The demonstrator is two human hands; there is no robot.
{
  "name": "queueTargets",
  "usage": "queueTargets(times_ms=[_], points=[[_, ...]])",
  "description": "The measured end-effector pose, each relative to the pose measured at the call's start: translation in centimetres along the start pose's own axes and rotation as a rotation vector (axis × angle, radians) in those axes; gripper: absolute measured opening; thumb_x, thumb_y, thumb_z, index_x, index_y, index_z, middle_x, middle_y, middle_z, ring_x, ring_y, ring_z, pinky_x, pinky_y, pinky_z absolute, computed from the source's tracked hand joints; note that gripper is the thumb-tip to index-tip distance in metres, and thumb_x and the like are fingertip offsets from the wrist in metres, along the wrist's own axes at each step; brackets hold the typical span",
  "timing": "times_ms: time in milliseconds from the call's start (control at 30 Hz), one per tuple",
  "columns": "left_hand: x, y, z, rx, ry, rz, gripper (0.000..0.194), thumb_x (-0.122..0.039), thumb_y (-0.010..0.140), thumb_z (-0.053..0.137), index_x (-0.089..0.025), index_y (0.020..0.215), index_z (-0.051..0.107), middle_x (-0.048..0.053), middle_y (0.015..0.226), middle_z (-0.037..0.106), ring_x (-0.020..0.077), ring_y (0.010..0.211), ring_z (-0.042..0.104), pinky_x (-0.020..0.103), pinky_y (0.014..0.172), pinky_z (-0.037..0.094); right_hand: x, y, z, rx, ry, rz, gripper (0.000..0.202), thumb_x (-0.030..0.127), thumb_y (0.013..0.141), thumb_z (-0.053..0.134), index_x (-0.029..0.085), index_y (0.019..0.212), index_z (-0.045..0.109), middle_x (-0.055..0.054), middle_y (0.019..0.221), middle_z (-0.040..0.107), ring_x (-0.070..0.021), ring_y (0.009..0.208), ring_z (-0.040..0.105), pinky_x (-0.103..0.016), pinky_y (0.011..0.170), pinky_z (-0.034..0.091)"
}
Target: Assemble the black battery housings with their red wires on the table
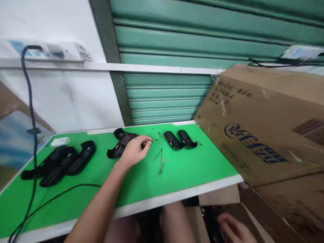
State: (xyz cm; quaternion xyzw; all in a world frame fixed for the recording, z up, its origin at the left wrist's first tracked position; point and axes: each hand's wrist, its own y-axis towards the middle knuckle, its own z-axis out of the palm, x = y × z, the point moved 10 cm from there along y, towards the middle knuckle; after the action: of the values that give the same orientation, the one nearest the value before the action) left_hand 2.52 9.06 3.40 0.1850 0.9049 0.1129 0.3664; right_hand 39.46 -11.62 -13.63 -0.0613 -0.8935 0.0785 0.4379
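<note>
My left hand (135, 150) reaches over the green table mat, thumb and fingertips pinched together on a thin red wire (154, 139). Beside and partly under it lie black curved plastic shells (116, 152) with red wires along them. Two similar black shells, one (172, 139) left of the other (186, 138), rest farther right, also with thin wires. Loose thin wires (161, 162) lie on the mat in front of them. Low on the right, my right hand (234, 227) is inside an open cardboard box, near dark objects (214, 224). It is blurred, and its grip cannot be made out.
More black shells (68, 162) are grouped at the left of the green mat (197, 168), by a small white block (60, 141). A black cable (31, 101) hangs from a power strip (55, 50) across the mat. A large carton (253, 128) borders the right side.
</note>
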Motion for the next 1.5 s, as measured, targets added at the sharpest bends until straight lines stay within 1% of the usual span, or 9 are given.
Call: queueTargets(times_ms=[167, 233, 333, 433, 567, 833, 1033, 1300, 1500], points=[[0.9, -0.1, -1.7, -0.1, 0.053, -0.058, 0.031, -0.036, 0.094, 0.051, -0.016, 0.105, 0.071, 0.007, 0.091, 0.073, 0.0217, 0.083, 0.067, 0.035, 0.078, 0.05, 16.7, 5.3, -5.5, -0.442, -0.342, -0.576, 0.038, 0.051, 0.098, 0.053, 0.018, 0.107, 0.071, -0.012, 0.098, 0.074, -0.0275, 0.093, 0.07, -0.038, 0.085, 0.055], [1.1, -0.1, -1.8, -0.104, 0.03, -0.065, 0.031, -0.036, 0.094, 0.05, -0.016, 0.105, 0.071, 0.007, 0.093, 0.073, 0.0214, 0.083, 0.067, 0.034, 0.075, 0.05, 21.3, 8.5, -3.3, -0.449, -0.619, -0.728, 0.051, 0.053, 0.097, 0.055, 0.017, 0.131, 0.065, -0.021, 0.126, 0.066, -0.0356, 0.115, 0.063, -0.049, 0.094, 0.051], [1.1, -0.1, -1.8, -0.097, 0.009, -0.055, 0.03, -0.034, 0.094, 0.05, -0.017, 0.106, 0.071, 0.007, 0.094, 0.074, 0.0212, 0.083, 0.067, 0.033, 0.074, 0.05, 24.2, 13.3, 1.1, -0.321, -0.891, -0.869, 0.054, 0.054, 0.098, 0.055, 0.021, 0.139, 0.061, -0.024, 0.144, 0.053, -0.0385, 0.126, 0.055, -0.055, 0.1, 0.045], [1.1, -0.2, -1.8, -0.094, 0.001, -0.033, 0.028, -0.032, 0.094, 0.05, -0.017, 0.106, 0.071, 0.008, 0.097, 0.075, 0.0214, 0.085, 0.068, 0.034, 0.077, 0.051, 24.1, 16.0, 3.0, -0.252, -0.95, -0.892, 0.05, 0.056, 0.099, 0.052, 0.022, 0.133, 0.065, -0.023, 0.145, 0.051, -0.0376, 0.124, 0.052, -0.056, 0.101, 0.042], [1.2, -0.2, -1.6, -0.079, 0.002, -0.012, 0.028, -0.031, 0.095, 0.049, -0.017, 0.106, 0.072, 0.009, 0.101, 0.076, 0.0222, 0.088, 0.069, 0.036, 0.082, 0.052, 23.7, 17.4, 2.4, -0.239, -0.872, -0.904, 0.051, 0.06, 0.096, 0.056, 0.022, 0.128, 0.068, -0.02, 0.145, 0.05, -0.0391, 0.129, 0.045, -0.055, 0.102, 0.041], [1.8, 0.0, -0.9, -0.046, 0.005, -0.028, 0.03, -0.032, 0.097, 0.048, -0.017, 0.107, 0.072, 0.01, 0.104, 0.076, 0.0233, 0.09, 0.071, 0.037, 0.084, 0.053, 25.0, 20.6, 1.4, -0.252, -0.784, -0.921, 0.086, 0.074, 0.082, 0.064, 0.014, 0.143, 0.053, -0.025, 0.149, 0.047, -0.0417, 0.132, 0.049, -0.056, 0.104, 0.042], [2.0, -0.1, -0.2, -0.005, -0.004, -0.03, 0.032, -0.033, 0.098, 0.046, -0.018, 0.11, 0.071, 0.01, 0.109, 0.076, 0.0233, 0.095, 0.071, 0.036, 0.088, 0.053, 25.5, 21.3, 2.8, -0.204, -0.758, -0.976, 0.057, 0.063, 0.086, 0.068, 0.019, 0.123, 0.07, -0.017, 0.13, 0.063, -0.0339, 0.11, 0.065, -0.048, 0.096, 0.047], [1.6, -0.1, 0.0, 0.032, 0.013, -0.024, 0.034, -0.035, 0.098, 0.045, -0.018, 0.111, 0.072, 0.01, 0.112, 0.076, 0.0232, 0.095, 0.071, 0.035, 0.084, 0.054, 25.0, 17.4, 0.3, -0.449, -0.522, -1.107, 0.029, 0.048, 0.088, 0.07, 0.02, 0.08, 0.069, -0.007, 0.092, 0.071, -0.0192, 0.08, 0.067, -0.033, 0.073, 0.048], [1.3, 0.1, 0.2, 0.034, 0.026, 0.01, 0.037, -0.04, 0.098, 0.044, -0.019, 0.11, 0.072, 0.009, 0.113, 0.078, 0.0246, 0.099, 0.072, 0.036, 0.086, 0.055, 21.7, 6.9, -6.9, -0.649, -0.222, -0.983, 0.026, 0.031, 0.086, 0.073, 0.022, 0.066, 0.058, -0.002, 0.07, 0.063, -0.0148, 0.061, 0.059, -0.029, 0.057, 0.045]])
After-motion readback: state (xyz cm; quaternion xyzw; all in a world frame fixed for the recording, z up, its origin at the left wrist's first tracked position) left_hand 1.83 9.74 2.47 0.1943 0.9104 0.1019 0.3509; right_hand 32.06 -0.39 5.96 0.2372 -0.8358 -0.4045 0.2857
